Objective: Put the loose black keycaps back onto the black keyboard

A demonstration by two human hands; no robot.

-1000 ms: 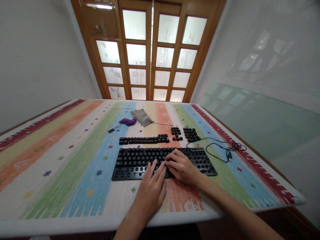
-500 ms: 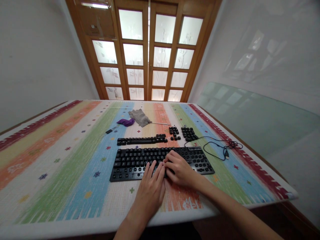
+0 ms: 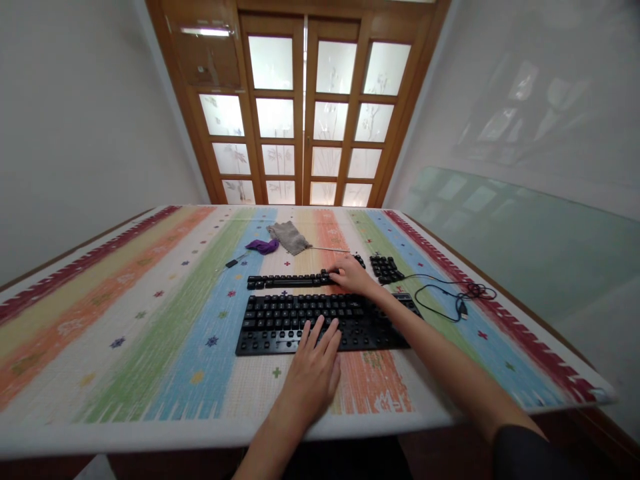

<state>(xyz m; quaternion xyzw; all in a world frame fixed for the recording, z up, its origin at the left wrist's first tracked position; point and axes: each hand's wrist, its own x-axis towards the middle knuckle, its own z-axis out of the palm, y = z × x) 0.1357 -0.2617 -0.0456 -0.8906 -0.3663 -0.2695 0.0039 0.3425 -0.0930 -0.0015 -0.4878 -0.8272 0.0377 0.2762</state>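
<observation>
1. Head view, the keyboard: the black keyboard (image 3: 353, 327) lies flat on the table (image 3: 195, 373), just below the middle of the frame. Upper rows have keycaps on, but plenty of spots lower down and to the right are bare.
2. Left hand (image 3: 314, 370): lower middle, open and palm down, fingers spread with the tips on the keyboard's near part.
3. Right hand (image 3: 350, 275): center, past the keyboard, fingers bent together at the right end of a row of loose keys (image 3: 285, 282). Can't tell if it's got a key pinched.
4. Right of that hand there's a key cluster (image 3: 385, 268), then a loopy black cable (image 3: 440, 288) at center right.
5. Above the loose row: gray cloth (image 3: 290, 238) with purple cloth (image 3: 262, 247) just beside it.
6. Top middle: wood-framed doors (image 3: 303, 100) with pale panes.
</observation>
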